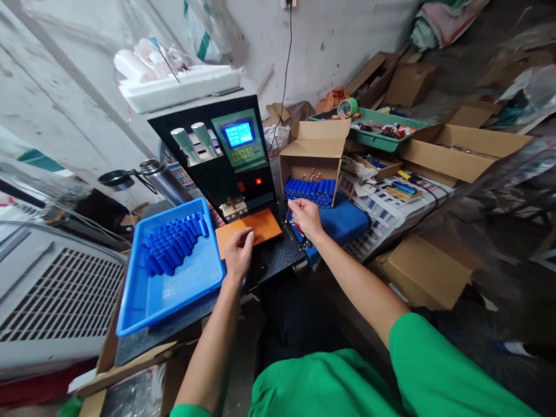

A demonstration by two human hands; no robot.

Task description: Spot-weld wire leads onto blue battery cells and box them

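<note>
Mid-batch, by my reading: blue cylinders in both tray and box.
Loose cylinders (171, 246) stand grouped in the blue tray (186, 289); boxed cylinders (308, 188) lie stacked in the open carton (319, 146), some red leads above them. Done versus left: cannot tell. Right hand (307, 219): grip pinching what appears to be a thin red wire (287, 215), just beside carton. Left hand (238, 252): over orange board (264, 227) before machine (208, 179), fingers curled; cannot tell whether its grip holds anything.
</note>
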